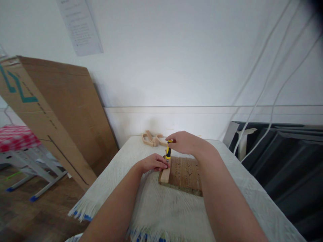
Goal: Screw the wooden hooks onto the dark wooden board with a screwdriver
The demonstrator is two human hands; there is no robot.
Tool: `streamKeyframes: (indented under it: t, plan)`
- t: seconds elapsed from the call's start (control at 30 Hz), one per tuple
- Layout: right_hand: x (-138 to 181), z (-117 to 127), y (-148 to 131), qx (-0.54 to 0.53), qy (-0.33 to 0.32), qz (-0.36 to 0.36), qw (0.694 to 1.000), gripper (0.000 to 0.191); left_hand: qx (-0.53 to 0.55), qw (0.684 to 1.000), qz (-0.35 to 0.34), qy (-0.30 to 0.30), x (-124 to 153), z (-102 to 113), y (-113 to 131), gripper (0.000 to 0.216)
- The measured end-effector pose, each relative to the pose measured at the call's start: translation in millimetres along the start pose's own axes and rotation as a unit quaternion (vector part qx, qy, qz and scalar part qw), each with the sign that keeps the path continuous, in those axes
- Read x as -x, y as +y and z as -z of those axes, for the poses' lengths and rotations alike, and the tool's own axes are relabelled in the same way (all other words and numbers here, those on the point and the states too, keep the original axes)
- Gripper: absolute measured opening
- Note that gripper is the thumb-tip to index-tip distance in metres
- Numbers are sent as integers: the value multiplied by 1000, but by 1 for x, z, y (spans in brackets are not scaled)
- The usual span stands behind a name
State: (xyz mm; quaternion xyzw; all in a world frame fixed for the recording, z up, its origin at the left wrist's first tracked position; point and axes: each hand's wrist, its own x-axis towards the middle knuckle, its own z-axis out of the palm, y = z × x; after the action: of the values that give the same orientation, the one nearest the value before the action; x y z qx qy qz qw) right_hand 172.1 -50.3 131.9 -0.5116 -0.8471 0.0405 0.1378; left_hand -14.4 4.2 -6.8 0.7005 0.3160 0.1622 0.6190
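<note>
My right hand (pixel 180 142) is wrapped round the top of a yellow-and-black screwdriver (pixel 168 153), which stands nearly upright with its tip down. Beneath the tip lies a pale wooden strip (pixel 165 176), flat along the left side of a brown board (pixel 185 173) dotted with small dark holes. The fingers of my left hand (pixel 153 162) are closed together at the strip, right beside the screwdriver's tip. Whatever they pinch there is too small and covered to make out. My right forearm hides the board's right end.
Behind the board, curved pale wooden pieces (pixel 151 138) lie near the wall. A cream fringed cloth (pixel 118 174) covers the table. A large cardboard box (pixel 68 111) leans at the left. Dark panels (pixel 285 161) and white cables (pixel 271 111) are at the right.
</note>
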Motion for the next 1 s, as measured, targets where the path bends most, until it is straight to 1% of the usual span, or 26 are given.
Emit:
streamKeyframes:
  t: [0.1, 0.23, 0.3, 0.37, 0.43, 0.57, 0.67, 0.77, 0.83, 0.9, 1.0]
  plan:
    - [0, 2, -2, 25, -2, -10, 1000, 28, 5, 1000, 3, -3, 0, 0, -1, 28]
    - [-3, 2, -5, 64, -8, -60, 996, 44, 5, 1000, 0, -12, -1, 1, -2, 29]
    - [-5, 0, -6, 53, 3, -54, 997, 40, 4, 1000, 4, -7, -2, 2, -2, 30]
    - [-5, -1, -5, 26, 18, -28, 999, 33, 2, 1000, 6, -1, -2, 2, -2, 30]
    - [-4, -2, -5, 3, 28, -7, 1000, 30, 1, 1000, 4, 2, -2, 2, -2, 29]
    - [-1, -1, -6, 6, 18, 0, 1000, 28, 11, 1000, 3, -3, -1, 1, -3, 26]
    - [0, 2, -8, 35, 10, -29, 999, 29, 11, 1000, 9, -3, 0, 1, -1, 26]
    - [-2, 4, -11, 55, 8, -70, 996, 44, 3, 1000, 7, 0, 0, 0, 1, 26]
    - [-3, 4, -11, 58, 3, -79, 995, 46, 3, 1000, 3, -4, 0, 0, 1, 25]
    - [-3, 2, -8, 51, 7, -68, 996, 41, 5, 1000, -1, -6, 0, 0, 1, 25]
    - [-3, 0, -3, 9, 11, -24, 1000, 33, 8, 1000, 1, -1, -1, 0, 0, 26]
